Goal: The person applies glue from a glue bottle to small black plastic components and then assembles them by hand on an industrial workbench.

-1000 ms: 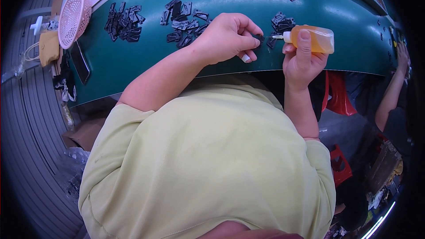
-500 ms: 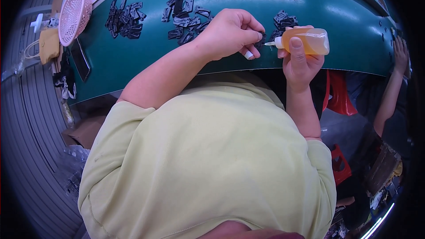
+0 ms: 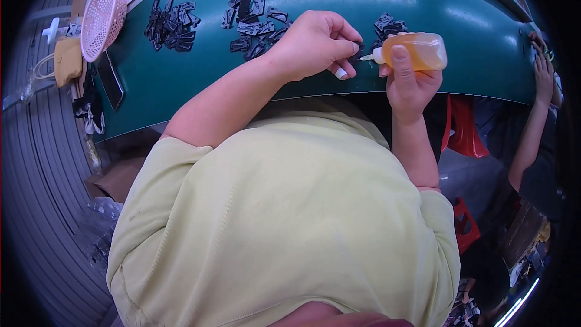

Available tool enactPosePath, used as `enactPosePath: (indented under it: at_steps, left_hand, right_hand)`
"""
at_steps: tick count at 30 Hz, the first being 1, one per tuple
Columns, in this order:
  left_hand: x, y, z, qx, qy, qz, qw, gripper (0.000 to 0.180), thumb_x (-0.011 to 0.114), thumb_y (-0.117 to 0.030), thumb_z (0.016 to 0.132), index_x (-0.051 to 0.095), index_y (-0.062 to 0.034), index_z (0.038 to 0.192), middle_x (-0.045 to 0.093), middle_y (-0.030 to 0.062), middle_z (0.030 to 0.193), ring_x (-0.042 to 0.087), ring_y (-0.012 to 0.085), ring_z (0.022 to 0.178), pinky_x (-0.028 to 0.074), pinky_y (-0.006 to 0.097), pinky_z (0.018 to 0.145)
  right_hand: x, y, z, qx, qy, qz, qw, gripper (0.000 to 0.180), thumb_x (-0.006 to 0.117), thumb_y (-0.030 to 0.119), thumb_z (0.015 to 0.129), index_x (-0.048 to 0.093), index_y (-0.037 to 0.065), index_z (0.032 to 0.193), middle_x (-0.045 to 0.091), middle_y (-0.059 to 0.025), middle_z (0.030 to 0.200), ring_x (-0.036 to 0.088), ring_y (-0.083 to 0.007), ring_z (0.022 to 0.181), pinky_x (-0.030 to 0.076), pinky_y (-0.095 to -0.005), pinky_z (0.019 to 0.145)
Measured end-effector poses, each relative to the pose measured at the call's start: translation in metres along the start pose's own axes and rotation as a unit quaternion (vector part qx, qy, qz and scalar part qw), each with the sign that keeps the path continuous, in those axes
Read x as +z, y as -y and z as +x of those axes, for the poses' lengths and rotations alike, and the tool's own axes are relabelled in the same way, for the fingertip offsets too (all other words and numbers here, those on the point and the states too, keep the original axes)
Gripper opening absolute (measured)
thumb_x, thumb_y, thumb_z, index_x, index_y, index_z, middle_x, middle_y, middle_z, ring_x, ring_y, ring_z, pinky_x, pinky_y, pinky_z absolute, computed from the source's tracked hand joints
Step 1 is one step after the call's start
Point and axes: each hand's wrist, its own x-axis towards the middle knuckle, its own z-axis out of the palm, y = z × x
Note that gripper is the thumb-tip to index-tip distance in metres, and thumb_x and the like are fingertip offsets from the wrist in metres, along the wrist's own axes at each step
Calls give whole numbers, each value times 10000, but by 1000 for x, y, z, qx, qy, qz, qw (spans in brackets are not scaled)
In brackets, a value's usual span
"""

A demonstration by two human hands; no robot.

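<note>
From the head view, the left hand [image 3: 318,42] pinched a small black part [image 3: 357,53] on the green table [image 3: 181,79]. The right hand [image 3: 408,82] gripped an amber squeeze bottle [image 3: 417,50], nozzle at that part. Piles of black parts [image 3: 251,21] lay beyond, seemingly many left.
</note>
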Motion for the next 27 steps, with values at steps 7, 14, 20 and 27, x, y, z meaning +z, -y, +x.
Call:
enactPosePath:
  at_steps: [7, 14, 20, 27]
  left_hand:
    - [-4, -3, 5, 26, -12, -25, 999, 184, 586, -34, 849, 578, 51, 1012, 639, 88, 803, 672, 152, 685, 547, 229, 590]
    - [-26, -24, 81, 168, -155, 199, 953, 192, 616, -45, 831, 597, 50, 997, 652, 115, 797, 677, 160, 710, 547, 248, 639]
    - [-23, -30, 66, 238, -178, 287, 911, 197, 598, -117, 862, 638, 31, 985, 673, 122, 846, 681, 165, 716, 534, 286, 646]
    - [-90, -24, -9, 215, -291, 415, 835, 196, 647, -182, 776, 677, -53, 920, 667, 107, 875, 636, 260, 818, 504, 347, 737]
  right_hand:
    - [-10, 2, 13, 26, -107, 163, 981, 190, 644, 147, 869, 548, 56, 1006, 617, -91, 868, 536, -106, 549, 433, -187, 449]
    - [-6, 1, 9, 27, -103, 152, 983, 209, 641, 157, 874, 541, 51, 1023, 623, -102, 876, 529, -102, 548, 425, -188, 444]
    - [-8, 0, 5, 30, -109, 154, 982, 212, 626, 145, 881, 556, 20, 1038, 629, -119, 859, 498, -92, 514, 412, -187, 443]
    - [-6, 2, 9, 9, -88, 124, 988, 243, 640, 199, 879, 567, 21, 1029, 624, -107, 863, 492, -84, 532, 408, -183, 462]
